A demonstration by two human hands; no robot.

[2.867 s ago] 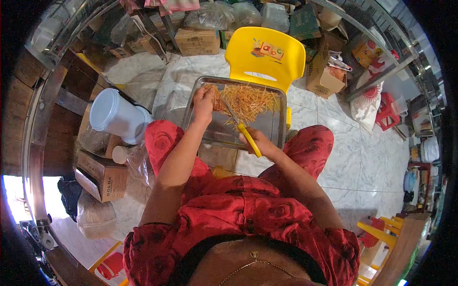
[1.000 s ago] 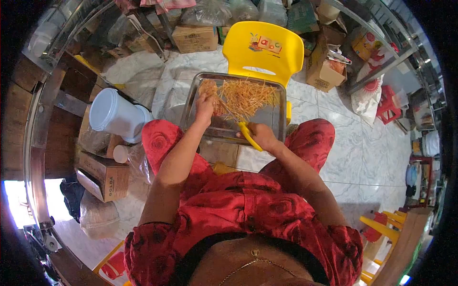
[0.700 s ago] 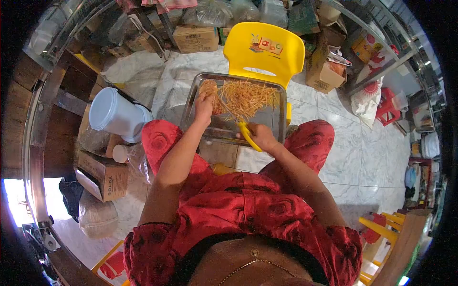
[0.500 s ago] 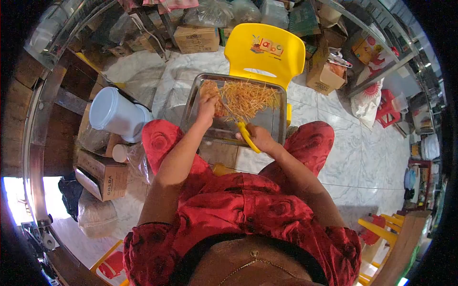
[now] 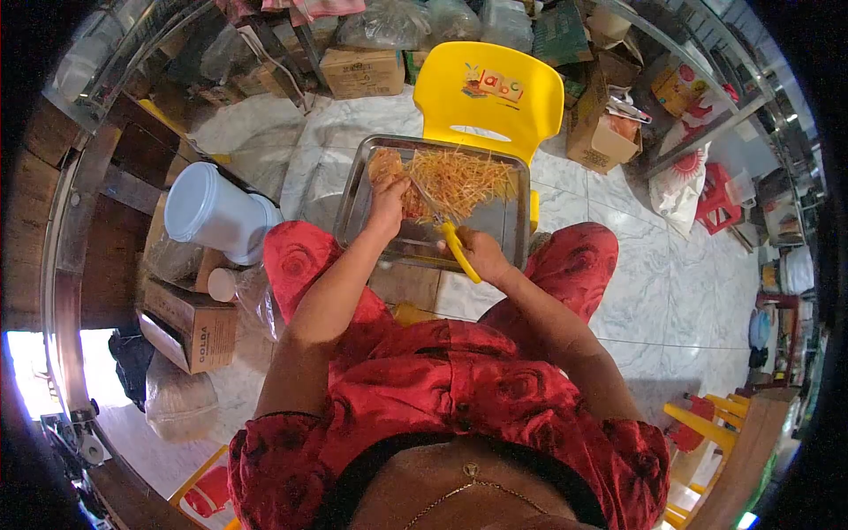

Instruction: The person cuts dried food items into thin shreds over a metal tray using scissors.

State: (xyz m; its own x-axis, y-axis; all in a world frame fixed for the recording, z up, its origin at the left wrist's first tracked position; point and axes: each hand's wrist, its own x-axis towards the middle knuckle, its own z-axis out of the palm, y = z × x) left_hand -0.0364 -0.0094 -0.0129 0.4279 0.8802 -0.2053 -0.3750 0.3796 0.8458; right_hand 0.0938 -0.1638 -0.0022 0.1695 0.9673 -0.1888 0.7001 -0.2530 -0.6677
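A metal tray [image 5: 495, 231] rests in front of me on a yellow chair [image 5: 491, 93]. Thin orange-brown strips [image 5: 459, 181] lie heaped in its middle and right part. At the tray's left, flat orange-brown pieces [image 5: 385, 162] lie beneath and beside my left hand [image 5: 386, 201], whose fingers are closed on one of them. My right hand [image 5: 481, 254] is wrapped round the yellow handles of a pair of scissors [image 5: 458, 253]. The blades point up and left, between the heap and the piece in my left hand.
Left of my knee are a white bucket [image 5: 199, 208], a cardboard box [image 5: 199, 334] and a plastic jar [image 5: 223, 284]. An open carton [image 5: 603, 141] and a white sack [image 5: 678, 190] sit at the back right. Yellow chair legs [image 5: 707, 428] show at the lower right.
My left hand has shifted slightly right and down, closer to the scissors' blades. The scissors and my right hand have moved a little.
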